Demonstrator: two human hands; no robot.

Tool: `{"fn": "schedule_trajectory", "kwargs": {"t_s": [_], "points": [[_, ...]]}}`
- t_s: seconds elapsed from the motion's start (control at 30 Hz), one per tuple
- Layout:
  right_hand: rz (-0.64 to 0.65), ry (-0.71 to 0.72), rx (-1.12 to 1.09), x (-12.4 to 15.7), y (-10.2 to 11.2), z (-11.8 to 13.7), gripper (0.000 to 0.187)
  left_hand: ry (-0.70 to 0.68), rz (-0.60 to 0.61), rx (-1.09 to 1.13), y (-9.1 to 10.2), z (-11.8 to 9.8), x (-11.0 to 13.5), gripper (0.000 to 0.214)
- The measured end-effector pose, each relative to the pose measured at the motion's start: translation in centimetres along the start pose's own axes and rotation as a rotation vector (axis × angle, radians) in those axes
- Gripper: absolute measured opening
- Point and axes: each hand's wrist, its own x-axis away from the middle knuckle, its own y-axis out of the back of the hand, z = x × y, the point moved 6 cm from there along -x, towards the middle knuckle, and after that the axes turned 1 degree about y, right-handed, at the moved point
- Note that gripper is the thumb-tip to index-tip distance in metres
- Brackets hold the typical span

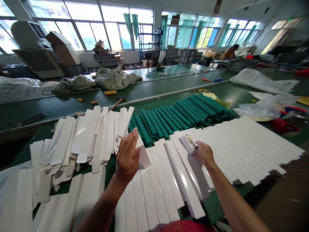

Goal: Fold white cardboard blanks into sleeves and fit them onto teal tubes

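Observation:
My right hand (205,153) is closed around a small white tape dispenser (187,144), held above a row of long white boxes (154,183). Over the left end of that row, my left hand (127,158) is raised with its fingers stretched and thumb apart. It is next to the end of a white box (144,158); whether it touches the box I cannot tell. One long white box (184,180) sits higher than its neighbours, between my hands. Beyond them lie many dark green ribbed rods (166,119) side by side.
Flat white cartons (82,135) are piled at the left. A hammer (116,103) and a yellow block (110,92) lie farther back. Grey-green cloth (116,79) rests on the far bench, and clear plastic bags (263,106) lie at the right. Another person (230,52) is in the background.

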Motion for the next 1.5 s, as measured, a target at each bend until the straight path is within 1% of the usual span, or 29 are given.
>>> {"fn": "schedule_trajectory", "kwargs": {"t_s": [0.07,0.13,0.27,0.47,0.53,0.63,0.77,0.87,1.03,1.13,1.2,1.37,1.43,1.5], "points": [[0.053,-0.065,-0.042,0.0,0.1,-1.6,0.031,-0.02,0.007,-0.002,-0.4,-0.1,-0.1,0.053],[0.064,-0.133,-0.091,0.5,0.0,-2.2,0.029,-0.03,0.007,0.002,-0.6,-0.1,-0.2,0.052],[0.088,-0.252,-0.192,0.8,-1.0,-2.1,0.026,-0.035,-0.008,0.01,-0.3,-0.3,-0.3,0.049],[0.135,-0.441,-0.313,-0.6,-1.7,-1.7,0.014,-0.044,-0.012,-0.031,-0.1,-0.9,0.0,0.046],[0.15,-0.457,-0.383,-0.7,-1.6,-1.6,0.013,-0.044,-0.011,-0.028,0.0,-1.0,0.0,0.046],[0.156,-0.44,-0.511,-0.3,-0.9,-1.6,0.011,-0.035,-0.026,-0.025,0.3,-0.8,0.0,0.046],[0.157,-0.43,-0.652,0.8,0.2,-2.3,0.011,-0.025,-0.037,-0.031,0.5,-0.6,0.2,0.047],[0.179,-0.447,-0.711,1.5,0.4,-2.8,0.015,-0.035,-0.03,-0.021,0.4,-0.6,0.2,0.047],[0.197,-0.517,-0.716,2.6,-0.4,-4.1,0.026,-0.05,0.012,0.001,0.0,-0.7,-0.1,0.05],[0.173,-0.528,-0.736,3.1,-1.1,-4.6,0.027,-0.045,0.076,-0.008,-0.2,-0.7,-0.3,0.057],[0.159,-0.535,-0.747,3.3,-1.4,-4.7,0.027,-0.035,0.101,-0.007,-0.3,-0.7,-0.5,0.057],[0.183,-0.572,-0.705,3.3,-1.8,-4.9,0.029,-0.04,0.096,-0.016,-0.7,-0.7,-1.0,0.053],[0.17,-0.579,-0.652,3.5,-1.9,-4.6,0.031,-0.043,0.08,-0.031,-0.9,-0.4,-1.2,0.053],[0.129,-0.577,-0.589,4.4,-1.9,-3.1,0.033,-0.029,0.079,-0.044,-1.1,-0.2,-1.3,0.056]]}}
